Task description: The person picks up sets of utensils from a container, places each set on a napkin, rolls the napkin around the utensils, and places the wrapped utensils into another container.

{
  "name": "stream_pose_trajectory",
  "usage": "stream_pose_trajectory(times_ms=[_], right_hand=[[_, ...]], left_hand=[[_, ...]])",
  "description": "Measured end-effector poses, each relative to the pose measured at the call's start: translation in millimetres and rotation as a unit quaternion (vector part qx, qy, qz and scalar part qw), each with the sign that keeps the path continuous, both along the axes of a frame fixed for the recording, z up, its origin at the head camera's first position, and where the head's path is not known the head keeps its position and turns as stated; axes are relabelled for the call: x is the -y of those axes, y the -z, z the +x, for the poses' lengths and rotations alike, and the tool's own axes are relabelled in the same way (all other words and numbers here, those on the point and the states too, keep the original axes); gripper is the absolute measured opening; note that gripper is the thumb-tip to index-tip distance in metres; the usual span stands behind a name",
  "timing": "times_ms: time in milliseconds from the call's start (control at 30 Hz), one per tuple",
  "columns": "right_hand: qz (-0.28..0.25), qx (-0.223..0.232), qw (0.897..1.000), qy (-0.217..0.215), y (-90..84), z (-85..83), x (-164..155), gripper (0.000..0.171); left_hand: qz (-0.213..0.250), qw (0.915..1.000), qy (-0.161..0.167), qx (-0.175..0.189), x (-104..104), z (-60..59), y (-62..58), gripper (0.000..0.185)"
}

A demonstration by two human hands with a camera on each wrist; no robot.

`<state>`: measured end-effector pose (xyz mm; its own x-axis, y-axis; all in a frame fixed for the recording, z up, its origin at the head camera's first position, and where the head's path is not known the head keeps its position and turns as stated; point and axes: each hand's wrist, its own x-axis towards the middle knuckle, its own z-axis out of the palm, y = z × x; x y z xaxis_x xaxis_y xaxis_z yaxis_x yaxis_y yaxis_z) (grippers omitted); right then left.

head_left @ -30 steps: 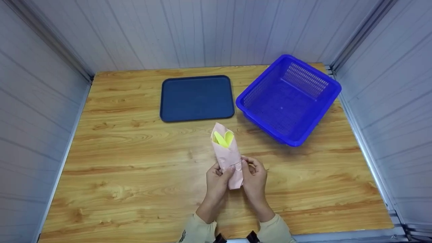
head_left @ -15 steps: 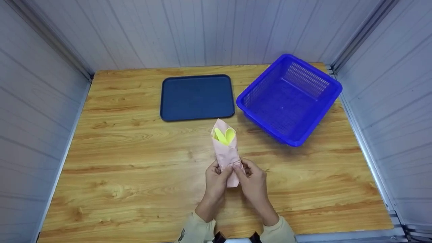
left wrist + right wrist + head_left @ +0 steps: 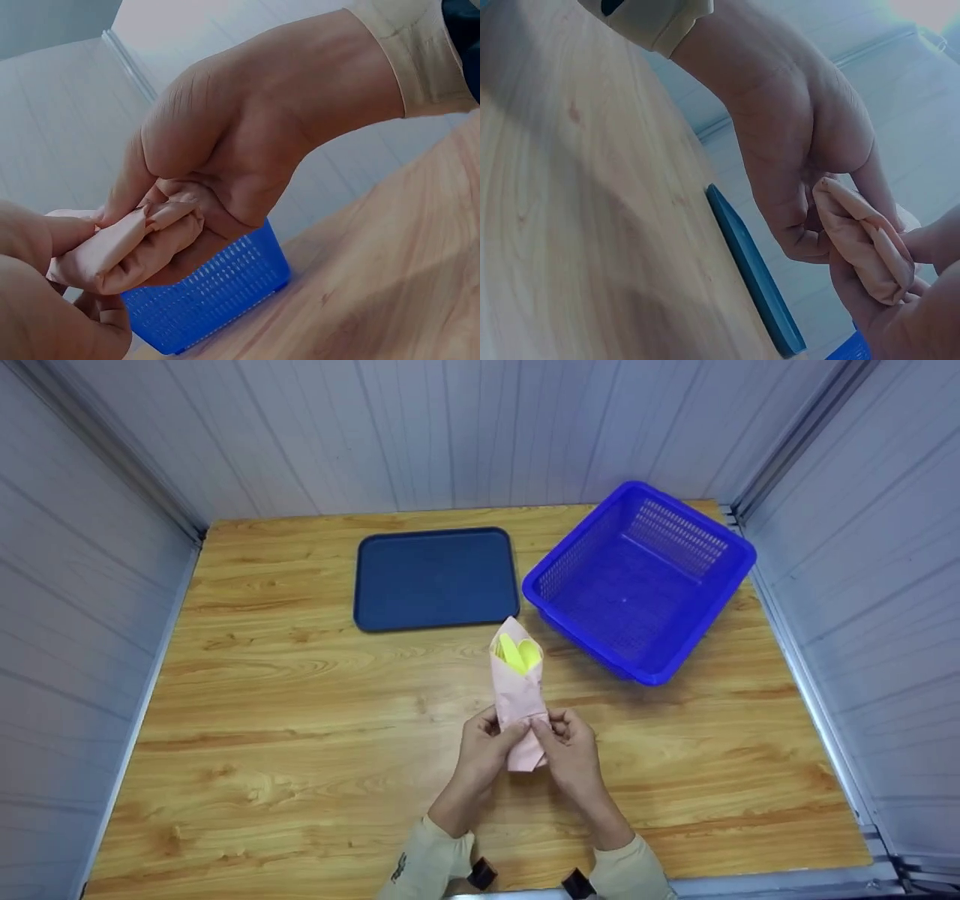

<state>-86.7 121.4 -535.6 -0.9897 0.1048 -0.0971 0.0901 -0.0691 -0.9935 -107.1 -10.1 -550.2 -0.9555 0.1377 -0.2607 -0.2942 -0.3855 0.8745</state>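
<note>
In the head view, a pink napkin (image 3: pixel 517 697) is folded into a slim pouch with a pointed top. Out of its opening show a yellow plastic knife (image 3: pixel 511 649), a yellow spoon (image 3: pixel 529 654) and, at the left edge, narrow yellow tines. My left hand (image 3: pixel 481 746) grips the pouch's lower left side, thumb in front. From the right, my right hand (image 3: pixel 576 754) pinches it too, its thumb close to the other. Both wrist views show the napkin's folded bottom end (image 3: pixel 127 251) between the two hands. The cutlery's lower parts are hidden inside.
A dark blue tray (image 3: pixel 436 579) lies on the wooden table (image 3: pixel 285 780) toward the back. To its right stands a blue perforated basket (image 3: pixel 626 600), set at an angle. Panelled walls (image 3: pixel 420 435) enclose the back and sides.
Both hands have shifted the pouch slightly right and away from me, and it stands straighter. My right thumb has moved from the napkin's right edge onto its front, beside my left thumb.
</note>
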Motion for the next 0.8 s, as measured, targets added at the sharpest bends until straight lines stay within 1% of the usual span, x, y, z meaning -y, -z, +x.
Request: stream_pose_trajectory(times_ms=[100, 167, 233, 300, 367, 467, 533, 600, 633, 667, 700, 733, 800], right_hand=[[-0.013, 0.015, 1.000, 0.008, -8.4, -7.4, -10, 0.019], [-0.014, 0.019, 1.000, 0.017, -16.2, -14.3, -18, 0.019], [0.000, 0.020, 1.000, 0.023, -26.3, -22.5, -27, 0.017], [0.021, 0.021, 0.999, 0.027, -36.8, -33.0, -38, 0.015], [0.037, 0.028, 0.999, 0.025, -47.0, -46.0, -50, 0.015], [0.030, 0.040, 0.999, 0.017, -57.2, -69.9, -73, 0.015], [0.016, 0.051, 0.999, 0.007, -61.5, -86.9, -90, 0.015], [0.003, 0.061, 0.998, -0.009, -64.1, -103.6, -107, 0.014], [0.004, 0.065, 0.998, -0.019, -65.3, -111.5, -116, 0.014], [0.009, 0.071, 0.997, -0.030, -65.9, -119.4, -125, 0.014], [0.014, 0.074, 0.996, -0.042, -66.1, -127.1, -132, 0.015], [0.026, 0.079, 0.995, -0.053, -66.2, -134.8, -139, 0.016], [0.052, 0.089, 0.992, -0.072, -64.5, -150.0, -150, 0.018]], left_hand=[[-0.042, 0.9989, 0.022, 0.000, -6, -12.9, -9.8, 0.034], [-0.066, 0.9971, 0.036, -0.004, -13, -24.9, -17.1, 0.036], [-0.084, 0.9953, 0.046, -0.016, -20, -38.4, -24.4, 0.041], [-0.105, 0.9923, 0.050, -0.041, -28, -53.2, -31.0, 0.050], [-0.128, 0.9877, 0.049, -0.076, -37, -68.5, -37.9, 0.061], [-0.167, 0.9768, 0.035, -0.130, -55, -91.4, -46.5, 0.080], [-0.175, 0.9711, 0.024, -0.160, -68, -106.0, -50.5, 0.092], [-0.183, 0.9654, 0.021, -0.184, -81, -119.4, -52.7, 0.099], [-0.193, 0.9604, 0.023, -0.200, -87, -125.9, -52.9, 0.099], [-0.208, 0.9535, 0.026, -0.216, -92, -132.3, -52.4, 0.096], [-0.229, 0.9441, 0.030, -0.235, -96, -138.6, -51.1, 0.092], [-0.257, 0.9326, 0.039, -0.251, -100, -144.7, -50.0, 0.085], [-0.322, 0.9035, 0.054, -0.278, -106, -156.6, -46.6, 0.072]])
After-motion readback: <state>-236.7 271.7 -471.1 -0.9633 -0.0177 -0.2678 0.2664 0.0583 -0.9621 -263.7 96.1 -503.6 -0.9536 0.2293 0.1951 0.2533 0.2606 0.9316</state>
